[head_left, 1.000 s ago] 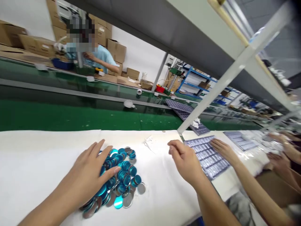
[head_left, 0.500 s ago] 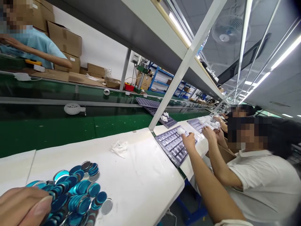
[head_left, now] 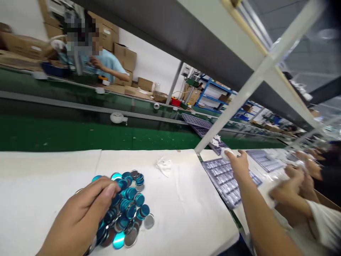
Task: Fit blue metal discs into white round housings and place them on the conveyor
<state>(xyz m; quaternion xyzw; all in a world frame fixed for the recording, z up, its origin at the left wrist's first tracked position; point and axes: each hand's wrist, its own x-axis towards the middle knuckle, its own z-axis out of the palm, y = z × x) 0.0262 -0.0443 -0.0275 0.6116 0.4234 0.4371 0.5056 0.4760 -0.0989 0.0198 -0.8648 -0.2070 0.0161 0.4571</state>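
My left hand is closed in a pinch, thumb against fingers, with a blue-faced metal disc at its fingertips. Below and beside it spreads a pile of blue-faced metal discs, some showing a plain silver side. The bottom of that pile is partly covered by the hand. Over to the right, my right hand grips a small white round piece between thumb and fingers. It is above the far edge of a grey compartment tray, and the forearm crosses the tray's right part.
A crumpled white scrap lies on the white table cover. Behind it runs a green conveyor carrying a white round housing and another tray. A slanted post rises beside my tray. A co-worker's hands are at the right.
The view has swung left, so the scene sits further right. More of my left hand shows, with its fingertips now over the pile's upper part. My right hand has shifted slightly left with the white piece.
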